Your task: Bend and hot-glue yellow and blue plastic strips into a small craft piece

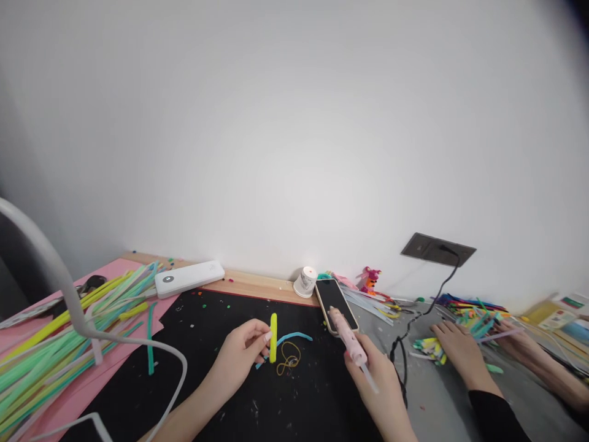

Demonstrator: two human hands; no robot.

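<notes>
as left fingers [265, 337] pinch one strip [273, 337], right fingers [370, 351] grip one glue gun [350, 339].

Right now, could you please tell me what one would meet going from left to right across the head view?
Larger pile of strips → white device → left hand → yellow stick → cup → glue gun → wall socket.

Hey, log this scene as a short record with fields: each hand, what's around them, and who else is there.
Left hand: pinching a yellow strip, upright in view
Right hand: gripping a pink tool with a pale stick at its back
Surface below: black mat
Near left hand: blue strip
Toward wall: white cup beside a phone
Far left: long coloured strips, pink paper
Others: two more hands at right, one black-sleeved
</notes>
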